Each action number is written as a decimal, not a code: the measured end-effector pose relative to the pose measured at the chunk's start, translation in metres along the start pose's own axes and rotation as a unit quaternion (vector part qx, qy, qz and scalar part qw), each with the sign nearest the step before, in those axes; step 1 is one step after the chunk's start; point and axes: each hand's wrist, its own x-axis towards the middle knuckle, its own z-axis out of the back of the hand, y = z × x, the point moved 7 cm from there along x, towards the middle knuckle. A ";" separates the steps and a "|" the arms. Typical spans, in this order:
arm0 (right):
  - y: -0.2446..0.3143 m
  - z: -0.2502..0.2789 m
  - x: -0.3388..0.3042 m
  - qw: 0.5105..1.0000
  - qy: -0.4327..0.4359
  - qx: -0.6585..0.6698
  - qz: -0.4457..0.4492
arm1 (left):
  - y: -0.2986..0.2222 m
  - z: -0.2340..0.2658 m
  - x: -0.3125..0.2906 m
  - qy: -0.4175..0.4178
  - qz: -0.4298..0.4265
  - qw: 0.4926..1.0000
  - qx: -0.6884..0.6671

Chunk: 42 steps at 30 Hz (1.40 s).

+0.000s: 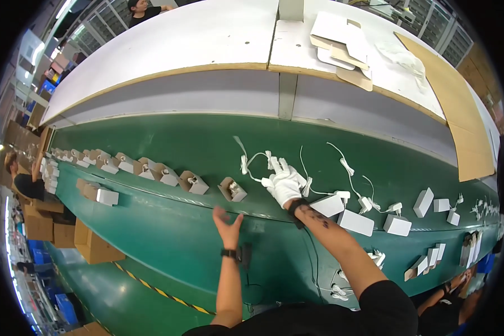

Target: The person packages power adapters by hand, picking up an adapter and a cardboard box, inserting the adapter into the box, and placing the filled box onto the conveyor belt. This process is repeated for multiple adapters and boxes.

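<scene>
We're mid-pick on the green belt (168, 140): our gloved right hand (285, 183) lies flat, fingers loosely spread over a white cable bundle (274, 163) at its fingertips, nothing gripped yet. Left hand (227, 221) hovers open and empty, just short of the open cardboard box (232, 189). Next, we judge, closing on that cable

Open boxes (151, 171) lie left on the belt (179, 140); cables (297, 168) middle; adapters (375, 218) right.
</scene>
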 end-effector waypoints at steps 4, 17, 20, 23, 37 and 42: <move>0.012 0.096 -0.050 0.999 -0.026 0.046 -0.006 | -0.046 -0.079 -0.090 0.228 0.402 0.727 -0.508; -0.035 0.112 -0.243 0.505 -0.162 0.810 -0.249 | -0.063 -0.209 -0.159 0.436 0.236 0.670 -0.552; -0.021 0.086 -0.253 0.560 -0.029 0.758 -0.334 | -0.086 -0.206 -0.169 0.365 0.194 0.862 -0.295; -0.021 0.062 -0.249 0.622 -0.070 0.717 -0.307 | -0.086 -0.209 -0.172 0.366 0.242 0.817 -0.375; -0.043 0.133 -0.273 0.218 0.032 0.912 -0.346 | 0.001 -0.231 -0.022 0.343 -0.180 0.760 0.522; -0.032 0.155 -0.265 0.178 0.067 0.921 -0.341 | -0.017 -0.200 -0.030 0.567 -0.013 0.822 0.039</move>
